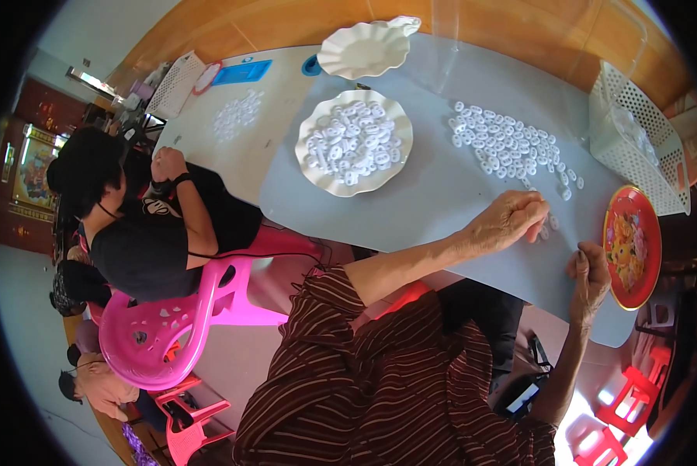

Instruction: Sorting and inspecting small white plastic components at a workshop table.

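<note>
– How are the white pieces (508, 144), spread on the counter (434, 198), best handled?
– Singly, presumably, with light fingertips.
– And the hands?
– The left hand (517, 218) is held half-curled beside stray pieces (553, 223), the right hand (591, 273) loosely closed near the red plate (636, 203); whether anything is gripped cannot be told.
</note>
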`<action>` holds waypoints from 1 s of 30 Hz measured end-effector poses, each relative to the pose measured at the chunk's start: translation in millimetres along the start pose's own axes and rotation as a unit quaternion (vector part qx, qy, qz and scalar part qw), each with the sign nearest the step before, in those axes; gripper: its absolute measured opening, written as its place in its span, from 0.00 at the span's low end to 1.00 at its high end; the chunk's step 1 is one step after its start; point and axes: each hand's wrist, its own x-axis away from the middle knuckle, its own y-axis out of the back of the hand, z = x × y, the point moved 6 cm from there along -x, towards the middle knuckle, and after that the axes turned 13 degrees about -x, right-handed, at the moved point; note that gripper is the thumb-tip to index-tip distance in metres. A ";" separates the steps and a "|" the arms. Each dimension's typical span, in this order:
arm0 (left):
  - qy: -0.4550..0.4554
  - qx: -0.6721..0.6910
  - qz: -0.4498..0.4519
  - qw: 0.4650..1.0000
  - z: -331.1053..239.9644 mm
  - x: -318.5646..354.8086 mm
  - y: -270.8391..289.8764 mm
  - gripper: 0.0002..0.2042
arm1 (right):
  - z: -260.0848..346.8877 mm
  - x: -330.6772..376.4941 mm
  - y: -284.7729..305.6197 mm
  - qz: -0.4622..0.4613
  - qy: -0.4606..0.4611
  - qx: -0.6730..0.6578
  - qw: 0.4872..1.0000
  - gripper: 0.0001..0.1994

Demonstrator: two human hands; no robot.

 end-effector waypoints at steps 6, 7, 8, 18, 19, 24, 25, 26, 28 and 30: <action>-0.003 0.000 -0.009 1.000 4.9 2.9 7.3 0.17 | 4.6 -0.8 -1.4 -0.002 0.013 0.001 1.000 0.07; -0.004 -0.001 -0.009 1.000 6.3 3.9 6.2 0.17 | 4.3 -0.8 -1.7 -0.003 0.010 0.001 1.000 0.06; -0.003 0.004 -0.008 1.000 8.0 5.1 4.8 0.17 | 3.7 -0.8 -1.4 -0.004 0.006 0.001 1.000 0.06; -0.071 -0.018 0.018 0.997 4.4 -11.0 -11.5 0.17 | 12.7 5.9 2.4 -0.037 0.001 0.035 0.999 0.04; -0.060 -0.027 0.005 0.998 6.7 -16.8 -9.7 0.17 | 15.4 4.8 3.5 -0.044 0.000 0.072 0.996 0.04; -0.017 -0.103 -0.034 0.994 9.3 -26.5 18.4 0.17 | -0.8 -11.0 -16.0 -0.008 -0.008 0.063 0.998 0.04; -0.012 -0.089 -0.030 0.996 7.0 -29.9 19.5 0.18 | 7.7 -12.4 -20.6 0.035 0.008 0.160 0.986 0.05; 0.002 -0.068 -0.024 0.997 7.7 -37.0 13.0 0.17 | 6.1 -9.0 -18.0 0.030 0.001 0.121 0.992 0.05; 0.007 -0.033 -0.026 0.999 12.6 -43.7 13.3 0.17 | 15.0 -11.4 -18.3 0.026 0.022 0.124 0.992 0.04; -0.016 -0.025 -0.021 0.999 11.9 -49.0 9.8 0.16 | 24.4 -20.2 -16.3 0.038 0.060 0.125 0.990 0.05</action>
